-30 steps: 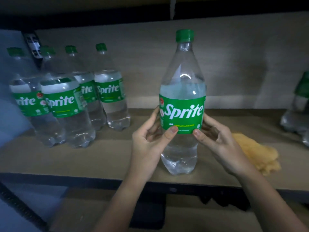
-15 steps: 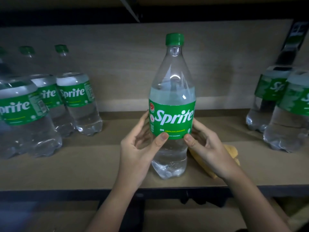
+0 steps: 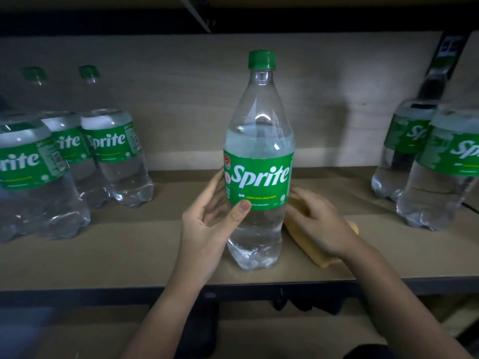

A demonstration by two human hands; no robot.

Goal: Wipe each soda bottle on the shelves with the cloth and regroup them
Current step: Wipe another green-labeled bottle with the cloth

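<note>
Your main risk is the bottle (image 3: 258,161) tipping. It stands upright on the shelf (image 3: 134,244), near the front edge, and only your left hand (image 3: 207,224) steadies it. It is tall, with liquid up to the top of the label, so a knock high on the neck while you reach for the cloth (image 3: 321,244) could probably rock it forward off the edge. A second risk: if you drag the cloth out from beside the bottle, it may catch the base and shove it. Wiping one-handed could also spin the bottle in a loose grip rather than clean it, so hold firmly.

Your left hand curls round the bottle from its left side; the thumb (image 3: 241,207) presses the lower edge of the label at the front, and the fingers wrap behind, mostly hidden. Your right hand (image 3: 316,218) lies just right of the bottle, on top of the cloth, its fingers bent loosely over the cloth. I cannot tell whether they have pinched it yet or merely rest on it.

Left of the bottle, well apart, stands a group of bottles (image 3: 77,161); right of it, also well apart, another group (image 3: 427,156).
</note>
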